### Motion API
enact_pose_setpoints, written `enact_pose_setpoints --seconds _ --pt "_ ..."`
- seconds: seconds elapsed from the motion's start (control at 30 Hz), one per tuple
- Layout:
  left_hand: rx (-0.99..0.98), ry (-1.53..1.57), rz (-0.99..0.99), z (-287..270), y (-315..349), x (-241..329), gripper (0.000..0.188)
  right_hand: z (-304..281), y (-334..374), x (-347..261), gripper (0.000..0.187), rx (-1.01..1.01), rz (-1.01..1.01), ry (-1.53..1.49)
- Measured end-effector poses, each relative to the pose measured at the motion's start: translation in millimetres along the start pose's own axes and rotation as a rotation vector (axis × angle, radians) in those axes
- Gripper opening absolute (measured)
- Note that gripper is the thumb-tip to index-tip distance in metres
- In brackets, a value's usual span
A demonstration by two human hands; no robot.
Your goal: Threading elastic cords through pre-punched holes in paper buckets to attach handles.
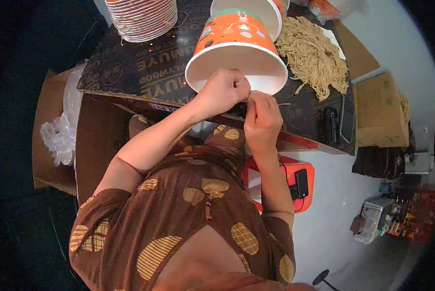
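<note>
A large orange paper bucket (237,38) with a white rim and printed pictures lies tilted on the table, its mouth toward me. In front of its lower rim, my left hand (225,89) is closed in a pinch, and whatever it holds is hidden by the fingers. My right hand (263,115) meets it fingertip to fingertip, also pinched closed. From behind the right fingers pokes a thin pale cord (285,104). A tangled heap of tan cords (310,56) lies right of the bucket.
Behind stands another paper bucket (271,14); a stack of nested buckets (143,18) is at the far left of the dark plywood table (130,72). A black object (331,125) lies near its right edge. Cardboard boxes (380,110) flank the table. A phone (301,183) rests on a red stool (307,201).
</note>
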State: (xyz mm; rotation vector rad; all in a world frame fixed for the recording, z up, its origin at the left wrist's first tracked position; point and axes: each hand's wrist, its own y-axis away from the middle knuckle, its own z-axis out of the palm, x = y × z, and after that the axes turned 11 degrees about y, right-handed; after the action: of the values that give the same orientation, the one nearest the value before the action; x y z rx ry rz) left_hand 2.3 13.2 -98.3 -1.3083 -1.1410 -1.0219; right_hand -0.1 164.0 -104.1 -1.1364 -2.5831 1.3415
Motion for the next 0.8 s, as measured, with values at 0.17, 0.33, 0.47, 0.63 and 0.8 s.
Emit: enact_pose_setpoints --seconds 0.17,0.33,0.47,0.63,0.8 --pt "0.0 0.43 -0.237 8.0 -4.5 5.9 0.023 -2.3 2.0 1.2 0.012 -0.01 0.088 -0.101" --pt "-0.02 0.467 -0.268 10.6 -6.9 9.5 0.022 -5.3 2.7 1.6 0.007 -0.049 0.119 -0.117" --pt "-0.026 0.5 -0.261 10.2 -6.3 7.4 0.02 -5.4 6.8 -1.0 0.008 -0.051 0.124 -0.064" --pt "-0.04 0.413 -0.308 5.5 -5.4 16.2 0.02 -7.3 7.5 -3.6 0.011 -0.086 0.142 -0.132" --pt "-0.047 0.028 -0.151 3.5 -0.8 7.8 0.023 -16.9 9.3 -9.3 0.008 -0.12 0.177 0.047"
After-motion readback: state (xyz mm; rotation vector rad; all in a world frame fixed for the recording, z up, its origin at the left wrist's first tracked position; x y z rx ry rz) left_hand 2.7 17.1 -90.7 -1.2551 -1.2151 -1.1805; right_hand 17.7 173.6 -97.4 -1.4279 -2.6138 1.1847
